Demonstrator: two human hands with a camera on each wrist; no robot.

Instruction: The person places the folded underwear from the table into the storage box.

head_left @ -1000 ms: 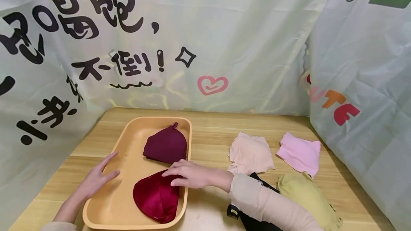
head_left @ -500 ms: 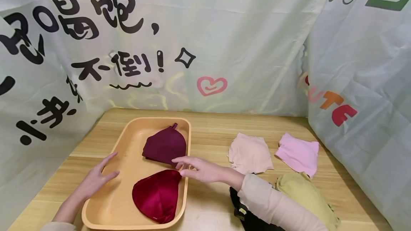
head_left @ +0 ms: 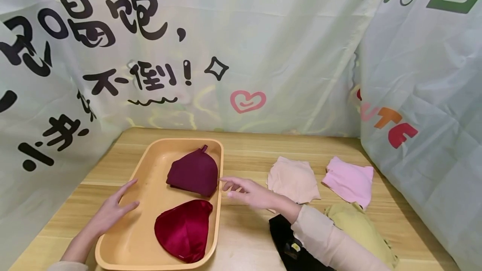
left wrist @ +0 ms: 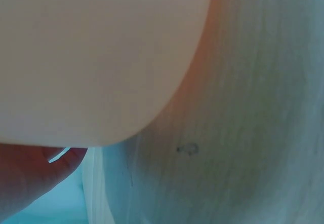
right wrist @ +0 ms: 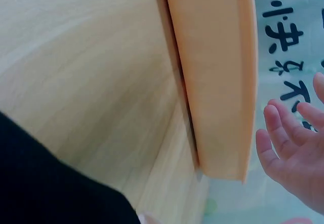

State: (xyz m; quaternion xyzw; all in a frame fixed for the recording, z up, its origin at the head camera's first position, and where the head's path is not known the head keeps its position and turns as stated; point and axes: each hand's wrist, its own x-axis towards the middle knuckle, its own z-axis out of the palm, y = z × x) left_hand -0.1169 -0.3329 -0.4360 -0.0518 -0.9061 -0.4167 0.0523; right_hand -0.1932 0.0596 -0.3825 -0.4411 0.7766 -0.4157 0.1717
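Fingers [right wrist: 277, 127] half bent around nothing, the right grip [head_left: 250, 193] hangs right by the rim of the tray [head_left: 132, 237], and just to its left, inside, lies the plum padded cup [head_left: 193, 172], long axis running crosswise! That grip is clearly the nearer to it; the left grip [head_left: 114, 208], spread and also holding nothing, is across at the opposite side, with the crimson cup [head_left: 184, 231] lying between the two grips, nearer the camera. Out on the counter [head_left: 244, 237], the peach cloth [head_left: 293, 179] lies just right of the right grip!
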